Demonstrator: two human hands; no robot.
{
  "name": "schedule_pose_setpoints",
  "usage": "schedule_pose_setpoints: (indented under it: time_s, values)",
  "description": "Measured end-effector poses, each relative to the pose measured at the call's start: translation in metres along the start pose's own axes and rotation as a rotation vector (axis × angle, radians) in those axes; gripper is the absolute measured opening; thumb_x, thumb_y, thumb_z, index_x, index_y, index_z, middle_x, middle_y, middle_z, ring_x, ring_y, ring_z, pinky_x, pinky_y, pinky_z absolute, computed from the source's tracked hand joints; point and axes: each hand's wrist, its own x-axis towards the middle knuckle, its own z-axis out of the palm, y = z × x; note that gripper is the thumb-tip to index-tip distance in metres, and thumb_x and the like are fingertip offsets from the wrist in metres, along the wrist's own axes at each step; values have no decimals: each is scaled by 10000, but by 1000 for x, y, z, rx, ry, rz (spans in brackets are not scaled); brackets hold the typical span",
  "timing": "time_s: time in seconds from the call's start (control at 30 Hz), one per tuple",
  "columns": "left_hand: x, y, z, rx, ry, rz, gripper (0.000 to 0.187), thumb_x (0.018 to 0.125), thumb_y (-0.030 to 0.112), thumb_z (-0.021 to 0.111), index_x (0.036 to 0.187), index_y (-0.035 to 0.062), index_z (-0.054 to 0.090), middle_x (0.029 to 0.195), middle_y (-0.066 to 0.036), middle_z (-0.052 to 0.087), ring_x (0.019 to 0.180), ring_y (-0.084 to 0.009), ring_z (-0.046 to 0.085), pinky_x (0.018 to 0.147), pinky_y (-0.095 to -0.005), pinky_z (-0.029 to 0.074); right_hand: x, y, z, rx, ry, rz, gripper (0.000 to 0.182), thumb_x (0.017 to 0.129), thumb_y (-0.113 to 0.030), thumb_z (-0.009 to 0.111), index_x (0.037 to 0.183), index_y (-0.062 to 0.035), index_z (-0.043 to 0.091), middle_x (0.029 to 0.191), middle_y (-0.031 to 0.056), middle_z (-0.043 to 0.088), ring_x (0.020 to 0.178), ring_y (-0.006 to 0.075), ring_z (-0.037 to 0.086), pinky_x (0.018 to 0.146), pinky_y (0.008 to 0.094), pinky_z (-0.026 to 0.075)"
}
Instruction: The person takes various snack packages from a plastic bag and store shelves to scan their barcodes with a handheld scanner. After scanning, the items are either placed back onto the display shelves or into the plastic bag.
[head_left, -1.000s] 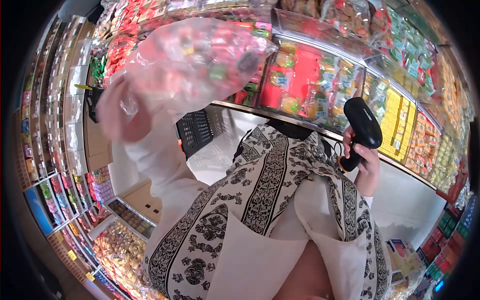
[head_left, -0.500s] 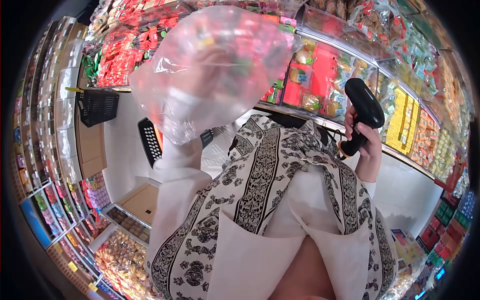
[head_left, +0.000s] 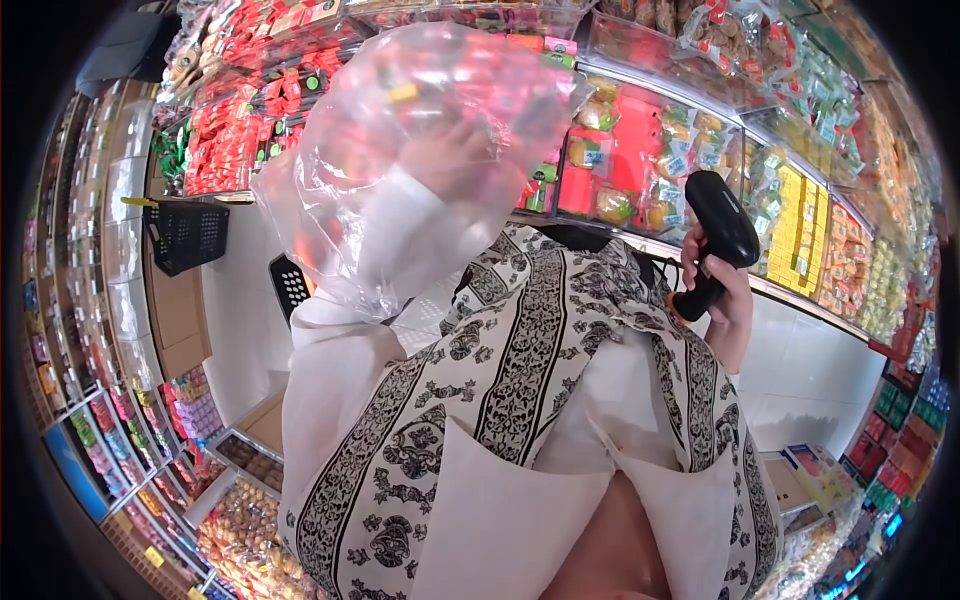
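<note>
My left hand (head_left: 452,158) is inside or behind a clear plastic bag (head_left: 325,215), raised before the shelves at upper left. The film covers the hand and white cuff and blurs the fingers, so their grip is unclear. Red and pink colours show through the bag. On the right, my right hand (head_left: 730,292) is closed around the handle of a black handheld device (head_left: 722,222) with a rounded head, upright in front of the packaged goods.
Red packets (head_left: 218,150) fill the upper left shelf, with yellow packs (head_left: 797,228) at right. A black basket (head_left: 188,238) hangs or stands at left. Small packaged goods (head_left: 245,520) lie in a bin at lower left. Pale floor (head_left: 800,360) shows at right.
The bag and my left hand have shifted slightly down, and the hand shows more sharply through the film. My right hand and the black device sit slightly lower, with the grip kept.
</note>
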Motion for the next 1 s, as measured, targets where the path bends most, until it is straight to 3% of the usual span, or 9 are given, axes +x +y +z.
schedule_pose_setpoints:
  time_s: [0.17,0.23,0.3,0.63,0.67,0.7,0.73,0.87,1.0]
  values:
    - [9,-42,-16,-71,-61,-72,284,782,264,531,1017,109,565,961,-75,569,847,-236,581,721,-326,469,5,-3,-5,13,-5,-27,427,712,-161,611,1047,37,437,797,105,480,622,148,505,509,232,440]
    - [-46,-51,-47,-127,-50,-115,288,788,267,529,1023,105,565,958,-76,573,849,-234,582,725,-322,467,7,-3,-2,16,-3,-23,427,710,-158,612,1047,38,438,797,106,480,621,148,505,507,233,443]
    - [-73,-6,-75,-180,-29,-159,292,794,270,527,1029,101,565,955,-77,577,850,-232,582,728,-319,465,9,-3,-1,13,-4,-27,427,709,-155,613,1046,40,438,796,106,481,621,148,505,506,234,445]
    - [-30,6,-107,-450,55,-347,315,825,287,516,1057,80,567,941,-83,598,858,-220,585,746,-301,455,6,1,2,46,-26,-20,423,715,-145,602,1049,50,432,802,114,479,641,150,504,505,235,445]
    - [-36,-5,-113,-480,63,-364,318,828,289,515,1060,77,567,939,-84,600,859,-219,585,748,-300,454,6,1,3,51,-13,-12,421,716,-146,601,1049,48,433,798,112,477,637,150,501,504,234,442]
    - [1,-99,-88,-511,68,-382,320,831,290,514,1063,75,567,938,-85,602,860,-218,585,750,-298,453,6,1,3,51,-10,-10,421,716,-146,601,1049,48,433,798,112,477,637,150,501,504,234,442]
    - [-1,-115,-90,-541,73,-400,323,834,292,513,1065,73,567,936,-85,604,861,-217,585,751,-296,452,5,0,4,46,0,-17,419,716,-147,599,1048,47,433,797,111,476,635,149,499,503,234,440]
    - [0,-116,-117,-881,233,-283,371,873,297,486,1101,10,547,908,-92,626,846,-170,580,770,-270,432,6,1,1,35,16,-30,415,717,-145,597,1046,46,433,795,108,473,632,149,496,502,234,438]
    - [-1,-110,-136,-980,164,-303,297,870,186,490,1073,-24,546,892,-70,612,843,-141,563,752,-258,440,8,1,1,36,6,-48,421,717,-149,599,1050,46,430,796,106,474,636,151,499,502,233,440]
